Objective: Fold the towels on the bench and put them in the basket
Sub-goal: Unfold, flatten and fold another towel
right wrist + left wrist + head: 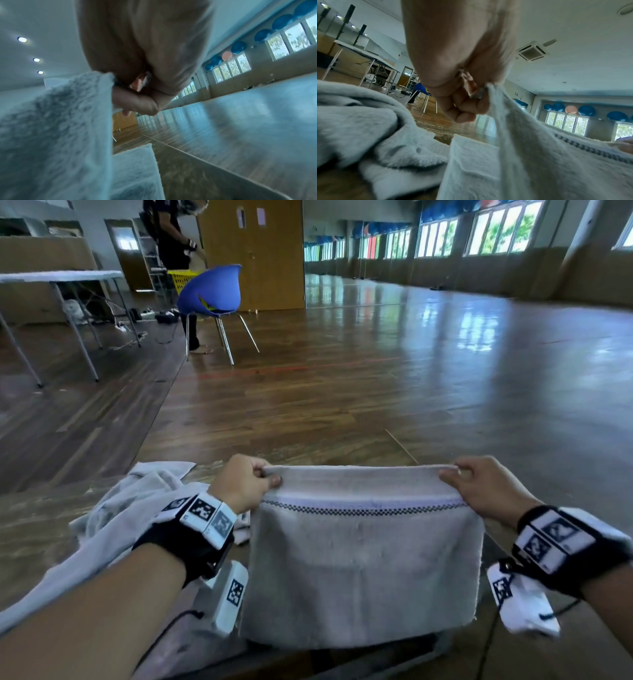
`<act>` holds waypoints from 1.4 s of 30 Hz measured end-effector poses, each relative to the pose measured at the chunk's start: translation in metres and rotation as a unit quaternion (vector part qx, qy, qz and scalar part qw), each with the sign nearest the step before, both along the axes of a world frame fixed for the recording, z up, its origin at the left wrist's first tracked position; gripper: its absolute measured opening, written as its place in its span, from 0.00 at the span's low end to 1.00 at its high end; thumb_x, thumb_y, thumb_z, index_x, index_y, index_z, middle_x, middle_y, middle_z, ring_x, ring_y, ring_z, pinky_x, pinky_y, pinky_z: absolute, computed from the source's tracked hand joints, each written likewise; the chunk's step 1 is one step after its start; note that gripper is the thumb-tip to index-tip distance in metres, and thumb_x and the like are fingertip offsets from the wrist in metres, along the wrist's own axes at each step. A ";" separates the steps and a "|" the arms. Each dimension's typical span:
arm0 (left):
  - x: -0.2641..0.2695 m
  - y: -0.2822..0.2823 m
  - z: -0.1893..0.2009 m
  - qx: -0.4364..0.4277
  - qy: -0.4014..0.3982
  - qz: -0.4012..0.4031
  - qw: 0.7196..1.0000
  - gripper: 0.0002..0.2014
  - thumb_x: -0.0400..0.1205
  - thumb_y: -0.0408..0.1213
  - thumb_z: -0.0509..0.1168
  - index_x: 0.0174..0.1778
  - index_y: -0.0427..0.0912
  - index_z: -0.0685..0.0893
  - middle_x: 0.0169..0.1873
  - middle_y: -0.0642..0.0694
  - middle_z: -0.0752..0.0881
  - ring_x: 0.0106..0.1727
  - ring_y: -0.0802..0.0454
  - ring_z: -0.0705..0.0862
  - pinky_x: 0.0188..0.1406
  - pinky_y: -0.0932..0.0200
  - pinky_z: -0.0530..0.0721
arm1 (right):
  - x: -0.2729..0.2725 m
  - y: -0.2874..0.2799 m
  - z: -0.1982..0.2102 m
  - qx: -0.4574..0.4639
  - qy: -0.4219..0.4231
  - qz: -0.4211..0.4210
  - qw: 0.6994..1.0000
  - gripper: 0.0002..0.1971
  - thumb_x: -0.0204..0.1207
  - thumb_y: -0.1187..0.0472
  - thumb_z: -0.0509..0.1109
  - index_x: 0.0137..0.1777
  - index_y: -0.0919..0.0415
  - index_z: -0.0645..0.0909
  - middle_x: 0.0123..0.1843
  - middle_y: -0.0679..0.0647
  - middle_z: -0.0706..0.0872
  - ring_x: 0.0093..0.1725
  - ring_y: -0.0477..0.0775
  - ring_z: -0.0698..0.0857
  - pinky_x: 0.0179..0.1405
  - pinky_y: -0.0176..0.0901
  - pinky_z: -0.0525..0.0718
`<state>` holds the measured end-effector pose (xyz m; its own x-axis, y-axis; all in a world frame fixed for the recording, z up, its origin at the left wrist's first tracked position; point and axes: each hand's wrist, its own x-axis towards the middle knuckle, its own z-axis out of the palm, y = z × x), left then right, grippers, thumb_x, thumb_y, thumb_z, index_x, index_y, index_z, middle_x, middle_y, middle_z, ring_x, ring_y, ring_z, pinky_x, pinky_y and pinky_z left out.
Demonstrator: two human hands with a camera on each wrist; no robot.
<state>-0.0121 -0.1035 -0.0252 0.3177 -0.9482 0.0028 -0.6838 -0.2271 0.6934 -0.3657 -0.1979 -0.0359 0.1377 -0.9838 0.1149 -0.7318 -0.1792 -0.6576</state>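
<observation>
A grey towel (363,559) with a dark checked stripe hangs doubled over in front of me, above the wooden bench (41,529). My left hand (245,482) pinches its upper left corner and my right hand (479,484) pinches the upper right corner, so the top edge is stretched level between them. The left wrist view shows my left hand (467,94) with the towel (530,155) running down from its fingers. In the right wrist view my right hand (137,94) grips the towel's edge (60,128). A second, crumpled grey towel (130,508) lies on the bench to the left. No basket on the bench is in view.
Wide wooden floor (376,371) stretches ahead. A blue chair (214,292) stands at the far left with a person (171,234) and a yellow basket (181,280) behind it. A folding table (58,277) stands at the far left. Windows line the right wall.
</observation>
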 end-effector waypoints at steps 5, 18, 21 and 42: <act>0.007 -0.064 -0.028 -0.040 -0.056 0.049 0.996 0.06 0.81 0.37 0.72 0.42 0.38 0.88 0.31 0.43 0.84 0.36 0.42 0.83 0.37 0.57 0.76 | 0.031 -0.066 -0.025 -0.002 0.109 0.005 0.994 0.13 0.80 0.58 0.72 0.35 0.61 0.84 0.37 0.62 0.87 0.44 0.64 0.83 0.42 0.45 0.74; -0.038 -0.055 -0.020 -0.071 -0.048 -0.089 0.992 0.05 0.81 0.38 0.70 0.51 0.47 0.87 0.46 0.49 0.89 0.43 0.55 0.85 0.36 0.66 0.79 | 0.059 -0.059 -0.041 -0.014 0.102 0.046 0.994 0.11 0.74 0.56 0.75 0.37 0.50 0.74 0.40 0.54 0.86 0.39 0.55 0.81 0.33 0.43 0.74; -0.068 -0.037 0.001 -0.099 -0.041 -0.189 0.976 0.08 0.80 0.38 0.71 0.55 0.47 0.86 0.50 0.49 0.88 0.38 0.61 0.83 0.34 0.74 0.78 | 0.071 -0.025 -0.020 -0.063 -0.018 0.086 0.994 0.10 0.70 0.60 0.78 0.38 0.50 0.78 0.35 0.46 0.86 0.38 0.51 0.84 0.36 0.42 0.80; -0.073 0.017 0.020 -0.063 0.051 -0.288 0.954 0.14 0.73 0.45 0.80 0.38 0.39 0.84 0.28 0.49 0.81 0.30 0.55 0.76 0.32 0.60 0.75 | 0.088 0.043 -0.002 -0.099 -0.230 0.024 0.968 0.17 0.84 0.54 0.70 0.31 0.51 0.81 0.23 0.39 0.77 0.25 0.39 0.72 0.25 0.31 0.71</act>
<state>-0.0855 -0.0862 -0.0050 -0.2523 -0.9595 0.1252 -0.5976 0.2563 0.7598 -0.2773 -0.1544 -0.0375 0.0714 -0.9300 0.3605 -0.3581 -0.3613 -0.8610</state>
